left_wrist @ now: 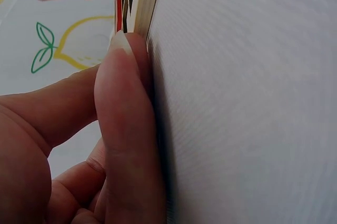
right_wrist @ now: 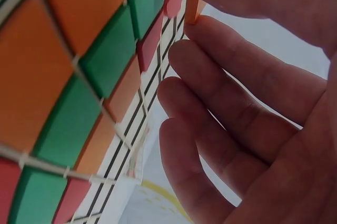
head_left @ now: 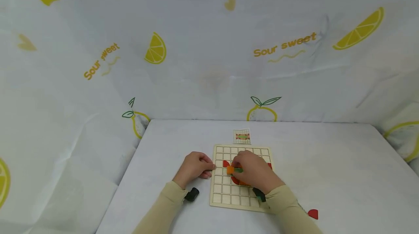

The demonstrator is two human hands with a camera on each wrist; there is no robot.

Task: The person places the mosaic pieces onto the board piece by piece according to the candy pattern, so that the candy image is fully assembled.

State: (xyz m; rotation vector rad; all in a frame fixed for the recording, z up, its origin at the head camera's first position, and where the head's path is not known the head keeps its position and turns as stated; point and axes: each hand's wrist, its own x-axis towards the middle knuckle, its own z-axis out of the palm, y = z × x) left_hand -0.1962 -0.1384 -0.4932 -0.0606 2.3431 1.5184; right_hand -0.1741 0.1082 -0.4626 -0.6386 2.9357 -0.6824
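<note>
A pale wooden grid board (head_left: 226,189) lies on the table, with red, green and orange tiles set in its squares. Thumb and index finger of my left hand (head_left: 195,166) pinch the board's left edge; the left wrist view shows the thumb (left_wrist: 126,113) against that edge. Over the board, my right hand (head_left: 255,170) holds a small orange square tile (head_left: 230,170) between thumb and index finger. Its other fingers (right_wrist: 210,103) spread loosely beside the green tiles (right_wrist: 108,50) and large orange tiles (right_wrist: 31,71). My right hand covers part of the pattern in the head view.
A small printed pattern card (head_left: 242,136) lies just beyond the board's far edge. One loose red rounded tile (head_left: 313,214) is on the white table (head_left: 327,161), right of my right forearm. A lemon-print cloth (head_left: 209,44) hangs behind the table.
</note>
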